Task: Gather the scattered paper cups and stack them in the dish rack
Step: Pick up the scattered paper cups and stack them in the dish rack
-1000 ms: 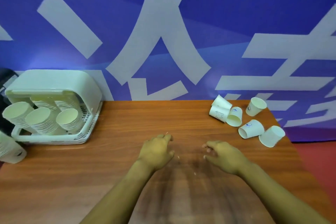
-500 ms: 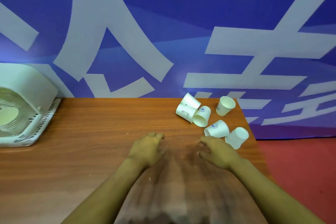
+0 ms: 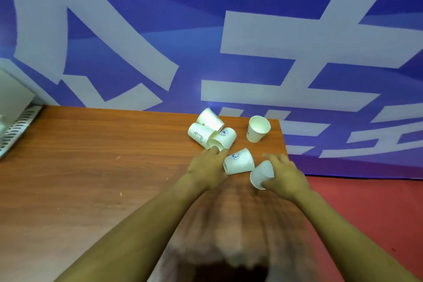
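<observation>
Several white paper cups lie at the wooden table's (image 3: 91, 167) far right corner. Three lie on their sides in a cluster: a rear cup (image 3: 209, 119), a rabbit-print cup (image 3: 198, 136) and a blue-logo cup (image 3: 223, 139). One cup (image 3: 258, 129) stands upright near the back edge. Another logo cup (image 3: 239, 162) lies between my hands. My left hand (image 3: 207, 167) reaches forward with fingers extended, fingertips at the cluster's front rim. My right hand (image 3: 286, 176) wraps over a tipped cup (image 3: 261, 173), thumb under its rim. Only a corner of the white dish rack (image 3: 13, 130) shows at the left edge.
A blue banner with large white characters (image 3: 251, 52) hangs right behind the table. The table's right edge runs just past my right hand, with red floor (image 3: 366, 213) below. Small crumbs dot the wood.
The view has swung right, so the dish rack has nearly left the frame. Both hands have moved forward to the cups, and my right hand has taken hold of the nearest one.
</observation>
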A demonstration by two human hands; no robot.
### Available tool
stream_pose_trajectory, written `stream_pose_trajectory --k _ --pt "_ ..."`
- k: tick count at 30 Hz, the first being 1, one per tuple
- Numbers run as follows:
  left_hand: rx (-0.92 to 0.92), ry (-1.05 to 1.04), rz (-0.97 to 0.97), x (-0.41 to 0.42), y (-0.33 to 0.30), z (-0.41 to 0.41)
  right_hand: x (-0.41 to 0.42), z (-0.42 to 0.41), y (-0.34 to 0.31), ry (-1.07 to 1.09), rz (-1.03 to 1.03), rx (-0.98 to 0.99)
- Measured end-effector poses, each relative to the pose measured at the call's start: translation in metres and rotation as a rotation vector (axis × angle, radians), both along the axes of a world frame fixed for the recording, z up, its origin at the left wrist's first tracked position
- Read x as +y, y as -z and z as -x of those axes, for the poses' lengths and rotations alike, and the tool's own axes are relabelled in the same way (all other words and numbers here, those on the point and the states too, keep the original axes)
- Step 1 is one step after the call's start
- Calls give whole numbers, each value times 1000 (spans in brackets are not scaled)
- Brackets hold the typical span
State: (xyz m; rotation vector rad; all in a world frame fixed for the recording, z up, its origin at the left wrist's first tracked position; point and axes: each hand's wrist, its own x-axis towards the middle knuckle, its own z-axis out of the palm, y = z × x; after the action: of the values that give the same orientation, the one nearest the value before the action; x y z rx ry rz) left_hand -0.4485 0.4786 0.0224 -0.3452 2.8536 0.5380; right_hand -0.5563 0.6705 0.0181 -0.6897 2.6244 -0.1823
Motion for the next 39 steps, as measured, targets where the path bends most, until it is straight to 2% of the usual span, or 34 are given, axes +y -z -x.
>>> stream_pose_trajectory --k 6,13,19,23,30,35,39 --pt "-118 60 29 23 29 39 16 24 33 61 110 -80" --pt "-121 41 -6 38 60 74 30 23 71 243 458 -243" --pt "-163 97 75 47 80 74 28 25 85 228 435 -310" --pt "-204 71 10 42 79 63 25 27 80 213 407 -291" --pt "-33 -82 -209 10 39 24 14 16 44 171 511 -190" --pt "53 -201 -219 -21 15 -31 -20 -6 18 22 447 -136" --pt "104 -341 -172 -51 0 -77 -51 -32 -2 -32 476 -103"
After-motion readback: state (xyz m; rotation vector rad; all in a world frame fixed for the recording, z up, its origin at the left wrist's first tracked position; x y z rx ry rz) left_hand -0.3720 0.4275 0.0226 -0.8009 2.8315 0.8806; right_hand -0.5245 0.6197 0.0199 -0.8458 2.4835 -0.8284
